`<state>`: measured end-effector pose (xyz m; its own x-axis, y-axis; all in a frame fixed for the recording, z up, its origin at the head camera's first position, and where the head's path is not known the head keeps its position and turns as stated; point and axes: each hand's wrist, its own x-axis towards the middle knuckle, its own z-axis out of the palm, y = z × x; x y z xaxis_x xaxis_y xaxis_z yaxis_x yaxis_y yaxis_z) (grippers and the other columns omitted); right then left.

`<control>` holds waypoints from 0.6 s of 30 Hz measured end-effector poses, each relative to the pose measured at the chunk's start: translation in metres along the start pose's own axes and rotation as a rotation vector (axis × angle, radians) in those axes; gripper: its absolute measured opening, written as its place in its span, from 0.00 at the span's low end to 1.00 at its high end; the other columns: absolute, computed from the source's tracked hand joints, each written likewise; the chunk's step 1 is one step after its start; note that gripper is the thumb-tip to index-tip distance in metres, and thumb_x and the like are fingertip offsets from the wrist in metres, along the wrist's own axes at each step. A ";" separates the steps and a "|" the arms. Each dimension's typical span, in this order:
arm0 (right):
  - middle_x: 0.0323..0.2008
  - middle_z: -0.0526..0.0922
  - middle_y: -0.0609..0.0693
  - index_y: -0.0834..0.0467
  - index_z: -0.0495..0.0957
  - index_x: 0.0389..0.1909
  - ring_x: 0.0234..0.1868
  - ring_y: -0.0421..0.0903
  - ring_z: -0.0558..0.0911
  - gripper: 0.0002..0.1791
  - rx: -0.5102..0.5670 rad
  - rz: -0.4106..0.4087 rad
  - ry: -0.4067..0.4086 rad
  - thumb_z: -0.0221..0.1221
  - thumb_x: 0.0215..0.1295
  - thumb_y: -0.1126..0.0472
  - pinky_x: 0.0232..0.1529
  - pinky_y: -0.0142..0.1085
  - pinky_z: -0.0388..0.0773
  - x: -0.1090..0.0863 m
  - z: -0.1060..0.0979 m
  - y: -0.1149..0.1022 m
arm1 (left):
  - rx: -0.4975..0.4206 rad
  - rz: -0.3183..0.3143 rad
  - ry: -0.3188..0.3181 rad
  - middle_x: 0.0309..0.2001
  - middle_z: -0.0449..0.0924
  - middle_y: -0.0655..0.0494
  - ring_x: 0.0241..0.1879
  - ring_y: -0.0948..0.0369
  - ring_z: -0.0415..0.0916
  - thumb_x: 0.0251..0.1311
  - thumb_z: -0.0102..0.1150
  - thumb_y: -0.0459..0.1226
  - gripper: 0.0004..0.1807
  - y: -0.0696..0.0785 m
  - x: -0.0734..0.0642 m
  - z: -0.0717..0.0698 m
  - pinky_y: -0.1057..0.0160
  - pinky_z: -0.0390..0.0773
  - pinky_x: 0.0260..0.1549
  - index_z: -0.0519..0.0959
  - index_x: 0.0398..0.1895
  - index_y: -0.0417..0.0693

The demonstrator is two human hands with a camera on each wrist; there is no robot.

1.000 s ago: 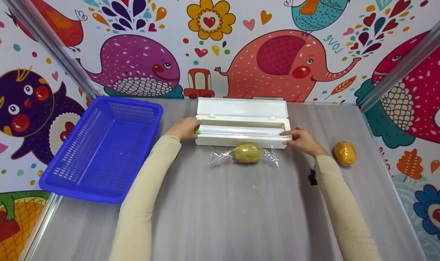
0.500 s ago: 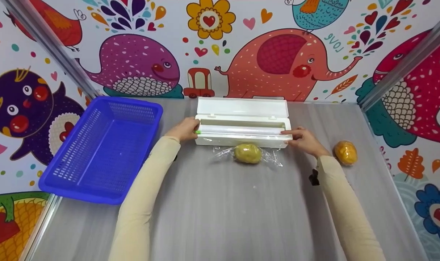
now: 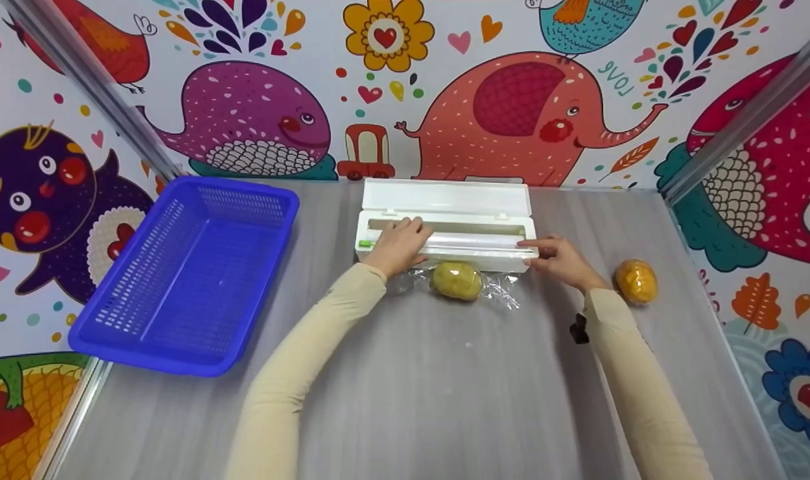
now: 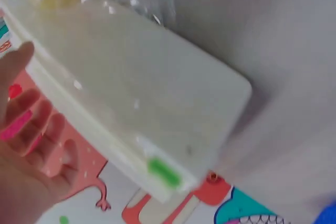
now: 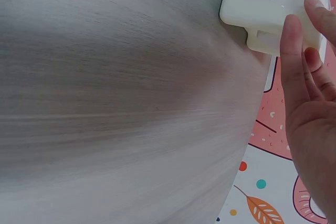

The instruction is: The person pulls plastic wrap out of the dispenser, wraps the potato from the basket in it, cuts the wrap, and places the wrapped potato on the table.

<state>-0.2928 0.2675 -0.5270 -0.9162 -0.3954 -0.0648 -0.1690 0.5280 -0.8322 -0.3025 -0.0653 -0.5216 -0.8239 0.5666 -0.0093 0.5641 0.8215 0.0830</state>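
Observation:
A white cling film box (image 3: 445,260) stands with its lid (image 3: 445,199) raised and a film roll (image 3: 478,240) inside. My left hand (image 3: 399,245) lies over its left half, fingers loosely bent, the thumb near the front edge. In the left wrist view the left hand (image 4: 31,145) holds nothing. My right hand (image 3: 561,260) holds the right end of the box between thumb and fingers, as the right wrist view of the right hand (image 5: 315,108) also shows. Against the box's front lies a yellow-green potato (image 3: 457,280) in clear film, with loose twisted ends. A green slider (image 3: 365,244) sits at the box's left end.
A blue perforated basket (image 3: 205,287) stands at the left of the grey table (image 3: 445,393). Right of my right hand lies an orange-yellow round item (image 3: 637,281) in film. Patterned panels (image 3: 271,120) close off the back and sides.
My left hand has left the box's left end and moved right, over the film roll, uncovering the green slider. The right hand stays at the right end.

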 end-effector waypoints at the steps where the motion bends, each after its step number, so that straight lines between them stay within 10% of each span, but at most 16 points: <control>1: 0.40 0.71 0.67 0.72 0.75 0.54 0.36 0.53 0.72 0.20 -0.002 -0.004 0.000 0.61 0.60 0.75 0.32 0.27 0.71 0.000 0.001 0.001 | 0.010 -0.011 -0.002 0.49 0.73 0.48 0.49 0.52 0.71 0.62 0.62 0.46 0.21 0.002 0.003 0.003 0.51 0.71 0.47 0.73 0.54 0.46; 12: 0.44 0.71 0.63 0.63 0.72 0.63 0.33 0.49 0.77 0.28 -0.004 0.016 -0.071 0.63 0.60 0.72 0.34 0.32 0.79 0.008 -0.005 0.040 | -0.009 0.002 0.041 0.37 0.80 0.53 0.41 0.53 0.78 0.60 0.64 0.41 0.09 0.004 0.016 0.012 0.53 0.74 0.39 0.77 0.39 0.47; 18: 0.44 0.71 0.65 0.63 0.69 0.65 0.38 0.53 0.75 0.30 -0.058 0.043 -0.155 0.61 0.60 0.75 0.36 0.31 0.78 0.004 -0.012 0.017 | -0.035 0.020 0.062 0.33 0.81 0.53 0.35 0.53 0.79 0.59 0.65 0.39 0.08 0.004 0.017 0.012 0.54 0.75 0.33 0.77 0.35 0.46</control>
<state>-0.3038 0.2838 -0.5345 -0.8568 -0.4804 -0.1875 -0.1556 0.5875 -0.7941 -0.3139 -0.0519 -0.5335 -0.8150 0.5769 0.0539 0.5789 0.8069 0.1179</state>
